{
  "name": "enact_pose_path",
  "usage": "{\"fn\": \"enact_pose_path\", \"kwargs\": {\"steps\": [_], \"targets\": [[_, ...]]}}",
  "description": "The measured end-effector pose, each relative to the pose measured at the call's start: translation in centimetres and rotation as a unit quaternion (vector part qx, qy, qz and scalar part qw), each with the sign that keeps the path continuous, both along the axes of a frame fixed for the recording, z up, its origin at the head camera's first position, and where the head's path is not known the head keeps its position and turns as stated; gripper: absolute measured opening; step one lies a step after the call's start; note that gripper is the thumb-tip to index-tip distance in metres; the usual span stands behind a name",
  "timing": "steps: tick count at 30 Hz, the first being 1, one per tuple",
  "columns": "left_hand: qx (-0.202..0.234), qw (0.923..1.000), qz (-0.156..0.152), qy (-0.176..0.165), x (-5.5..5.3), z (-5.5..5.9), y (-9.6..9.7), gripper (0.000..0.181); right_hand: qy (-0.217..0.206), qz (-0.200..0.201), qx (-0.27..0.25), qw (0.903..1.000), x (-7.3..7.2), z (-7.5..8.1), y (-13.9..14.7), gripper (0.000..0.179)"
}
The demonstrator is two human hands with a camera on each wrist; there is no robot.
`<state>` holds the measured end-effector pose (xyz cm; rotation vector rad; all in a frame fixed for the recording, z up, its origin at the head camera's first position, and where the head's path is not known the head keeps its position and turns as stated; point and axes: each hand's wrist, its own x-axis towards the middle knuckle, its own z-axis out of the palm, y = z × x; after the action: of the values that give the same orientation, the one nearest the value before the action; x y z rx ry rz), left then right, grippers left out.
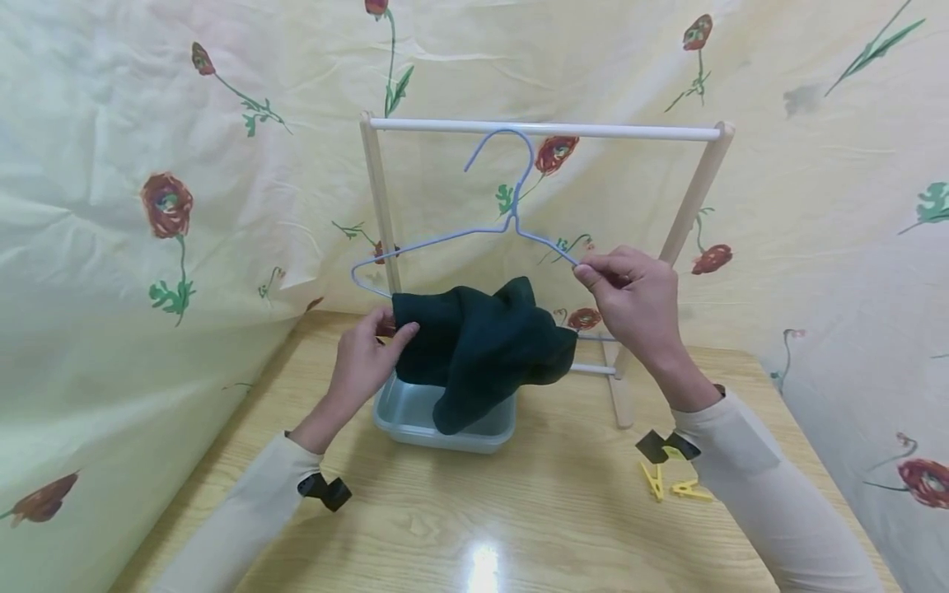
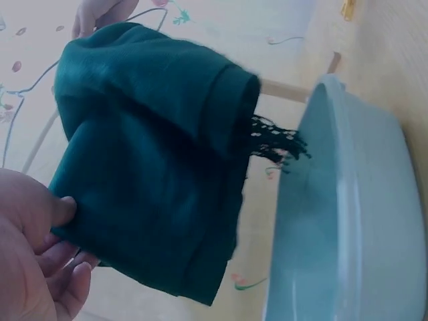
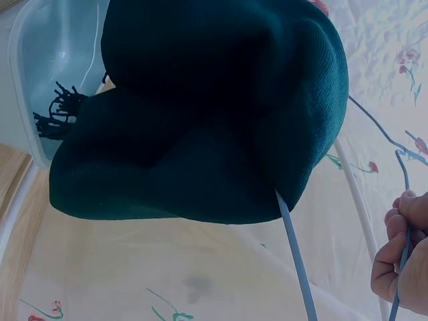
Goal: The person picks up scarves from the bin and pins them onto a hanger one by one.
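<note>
Deep green, finely ribbed fabric makes up the fringed scarf [image 1: 489, 346], which is draped in soft, bulky folds over the lower bar of a slim periwinkle-blue clothes hanger [image 1: 515, 202]. The left hand [image 1: 363, 350] pinches the scarf's straight left edge, thumb lying on the front and fingers tucked behind. The right hand [image 1: 638, 301] grips the hanger's sloping right shoulder, its fingers curled round the thin, smooth rod. Above, the rounded hook overlaps the drying rack's white tubular top rail [image 1: 615, 130] in the head view; whether the two touch cannot be told. Pale, flat wooden posts [image 1: 378, 189] carry that rail at either end.

Beneath the scarf sits a pale blue, translucent-looking plastic basin [image 1: 445, 441], a rounded rectangle with a smooth lip. Dark, knotted fringe [image 2: 273, 140] hangs from the scarf in lacy strands near the basin's rim, as the left wrist view shows. Small yellow clothespins [image 1: 656, 482] lie on the light wood-grain tabletop [image 1: 415, 527], just beside the right forearm. Cream sleeves [image 1: 252, 511] cover both forearms, with black straps [image 1: 324, 490] around the wrists. Creased, slightly glossy cream cloth [image 1: 74, 247], printed with red poppies and green leaves, surrounds the table.
</note>
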<state>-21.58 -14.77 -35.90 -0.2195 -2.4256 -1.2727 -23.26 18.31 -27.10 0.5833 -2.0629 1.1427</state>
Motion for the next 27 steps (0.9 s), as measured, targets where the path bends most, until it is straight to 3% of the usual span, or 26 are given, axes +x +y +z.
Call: {"fn": "enact_pose_path", "kwargs": {"steps": [3,10,17,19,21,23,24,27], "targets": [[0.001,0.9994,0.007,0.034,-0.3,0.3,-0.2,0.022,-0.007,-0.005,-0.001,1.0,0.0,-0.1,0.2,0.013],[0.019,0.9966,0.028,0.075,-0.6,1.7,-0.5,0.02,-0.018,-0.01,-0.008,0.9998,0.0,-0.3,0.5,0.012],[0.01,0.9952,0.045,0.086,-1.0,1.5,-0.3,0.028,-0.024,-0.007,-0.014,0.9996,0.0,-0.3,0.5,0.012],[0.005,0.993,0.051,0.107,-1.0,1.2,-0.1,0.034,-0.026,-0.009,-0.014,0.9995,0.0,-0.3,0.5,0.012],[-0.006,0.9868,0.05,0.154,-0.9,0.9,0.3,0.037,-0.029,-0.009,-0.013,0.9995,0.0,-0.3,0.5,0.012],[-0.026,0.9748,0.027,0.22,-0.6,0.8,0.9,0.035,-0.032,-0.009,-0.011,0.9994,-0.1,-0.3,0.5,0.013],[-0.042,0.9664,0.007,0.254,-0.4,0.7,1.3,0.033,-0.032,-0.009,-0.011,0.9994,-0.1,-0.3,0.5,0.013],[-0.103,0.9308,-0.081,0.341,0.2,0.7,3.0,0.027,-0.03,-0.009,-0.008,0.9995,0.0,-0.2,0.4,0.013]]}}
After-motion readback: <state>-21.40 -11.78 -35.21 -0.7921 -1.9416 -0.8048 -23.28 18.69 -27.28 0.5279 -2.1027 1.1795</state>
